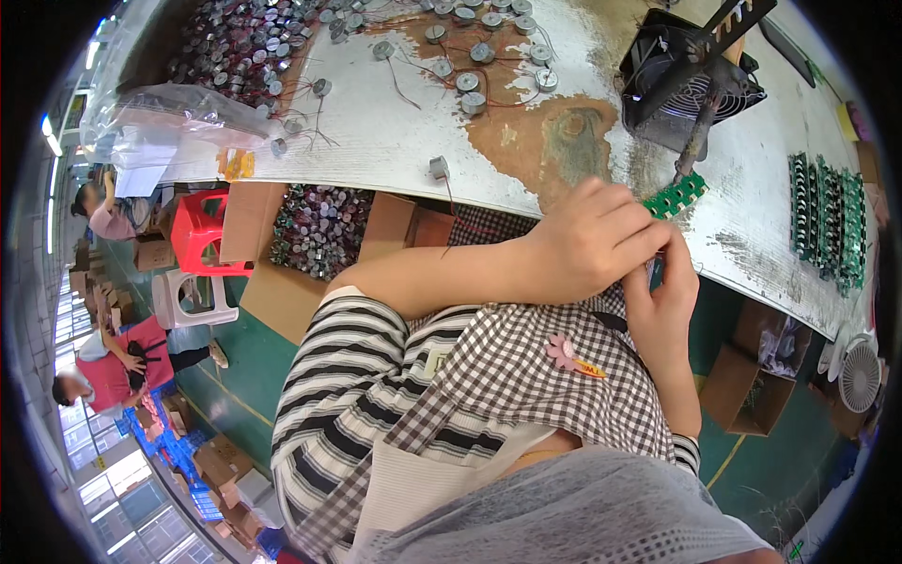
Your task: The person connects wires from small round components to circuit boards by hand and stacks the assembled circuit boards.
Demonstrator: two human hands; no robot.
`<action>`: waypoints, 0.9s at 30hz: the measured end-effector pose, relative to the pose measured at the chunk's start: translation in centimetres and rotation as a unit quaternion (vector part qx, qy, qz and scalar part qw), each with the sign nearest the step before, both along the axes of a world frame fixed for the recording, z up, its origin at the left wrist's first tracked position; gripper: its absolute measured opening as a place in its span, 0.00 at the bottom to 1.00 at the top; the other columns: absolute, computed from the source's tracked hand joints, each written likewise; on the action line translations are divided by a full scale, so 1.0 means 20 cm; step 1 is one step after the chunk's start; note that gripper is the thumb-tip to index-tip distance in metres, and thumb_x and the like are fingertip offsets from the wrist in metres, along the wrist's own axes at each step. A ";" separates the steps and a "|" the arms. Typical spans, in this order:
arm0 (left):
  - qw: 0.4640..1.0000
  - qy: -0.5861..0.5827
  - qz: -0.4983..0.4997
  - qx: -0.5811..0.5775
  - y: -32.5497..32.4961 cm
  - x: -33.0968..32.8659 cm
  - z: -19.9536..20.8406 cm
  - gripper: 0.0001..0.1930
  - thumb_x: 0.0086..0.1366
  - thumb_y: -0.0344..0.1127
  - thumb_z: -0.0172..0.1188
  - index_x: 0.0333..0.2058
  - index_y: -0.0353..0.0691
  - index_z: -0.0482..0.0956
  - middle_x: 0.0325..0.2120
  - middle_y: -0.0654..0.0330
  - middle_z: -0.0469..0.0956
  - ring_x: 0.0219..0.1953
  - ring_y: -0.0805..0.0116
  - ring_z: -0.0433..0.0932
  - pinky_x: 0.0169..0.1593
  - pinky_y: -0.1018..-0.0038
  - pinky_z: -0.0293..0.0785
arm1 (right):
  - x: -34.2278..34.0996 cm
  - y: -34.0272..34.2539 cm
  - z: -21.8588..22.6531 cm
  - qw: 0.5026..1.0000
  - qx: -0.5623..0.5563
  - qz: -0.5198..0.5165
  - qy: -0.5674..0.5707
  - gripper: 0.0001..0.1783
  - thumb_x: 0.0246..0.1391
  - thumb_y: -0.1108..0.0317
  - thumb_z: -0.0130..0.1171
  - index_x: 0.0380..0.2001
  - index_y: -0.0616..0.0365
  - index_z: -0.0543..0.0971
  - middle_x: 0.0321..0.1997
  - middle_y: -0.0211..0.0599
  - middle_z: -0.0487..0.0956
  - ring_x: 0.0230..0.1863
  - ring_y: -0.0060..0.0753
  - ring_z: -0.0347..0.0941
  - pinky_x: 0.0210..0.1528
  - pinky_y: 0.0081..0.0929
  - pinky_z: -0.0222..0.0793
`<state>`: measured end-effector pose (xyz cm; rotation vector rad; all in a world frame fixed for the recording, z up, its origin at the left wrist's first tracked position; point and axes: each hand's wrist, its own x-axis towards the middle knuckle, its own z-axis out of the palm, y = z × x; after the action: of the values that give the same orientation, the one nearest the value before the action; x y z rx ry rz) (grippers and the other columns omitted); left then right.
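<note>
Sheer grey fabric [564, 498] fills the lower edge, closest to the camera, with a checked apron [517, 371] bearing a pink flower ornament [565, 355] just beyond. Past the lap, the right hand [665, 296] rises with thumb and index finger bent toward each other, tips nearly together; what sits between them cannot be made out. Beside it, the left hand [594, 240] curls its fingers inward, fingertips hidden, so its hold cannot be told. Just past its knuckles, over the near edge of the worktable [376, 141], lies a green circuit board strip [675, 195], its long axis slanting from lower left, by the left hand, to upper right, where that end points toward a metal rod's tip [684, 169]. Farther off are a black fan [691, 85] and, toward the left, scattered small round motors [481, 53].
</note>
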<state>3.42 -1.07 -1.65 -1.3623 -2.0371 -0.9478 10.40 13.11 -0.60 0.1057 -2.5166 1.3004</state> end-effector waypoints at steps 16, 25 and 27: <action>0.971 -0.115 0.007 0.210 -0.66 -0.13 0.45 0.09 0.57 0.22 0.57 0.38 0.32 0.78 0.39 0.52 0.76 0.40 0.65 0.76 0.44 0.73 0.72 | -0.03 0.17 -0.14 0.977 -0.205 -0.002 0.064 0.02 0.54 0.82 0.53 0.32 0.68 0.74 0.45 0.45 0.75 0.44 0.28 0.71 0.47 0.21 0.65; 0.965 -0.008 0.102 -0.240 -0.85 -0.15 0.04 0.13 0.49 0.27 0.60 0.36 0.42 0.80 0.40 0.61 0.78 0.45 0.62 0.76 0.45 0.68 0.71 | -0.10 0.17 -0.20 0.979 -0.182 -0.036 0.087 0.03 0.52 0.83 0.54 0.32 0.68 0.74 0.47 0.47 0.74 0.44 0.28 0.70 0.46 0.21 0.66; 0.978 0.003 0.106 -0.178 -0.87 -0.20 -0.02 0.12 0.48 0.27 0.61 0.35 0.40 0.78 0.35 0.62 0.78 0.39 0.63 0.77 0.44 0.68 0.70 | -0.12 0.17 -0.20 0.979 -0.170 -0.040 0.103 0.02 0.53 0.83 0.55 0.32 0.68 0.74 0.46 0.46 0.75 0.43 0.27 0.70 0.45 0.21 0.66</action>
<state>-0.57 -18.41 -2.04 -1.2805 -2.3732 -0.5016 8.02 16.53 -4.69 0.0597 -2.0743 1.5770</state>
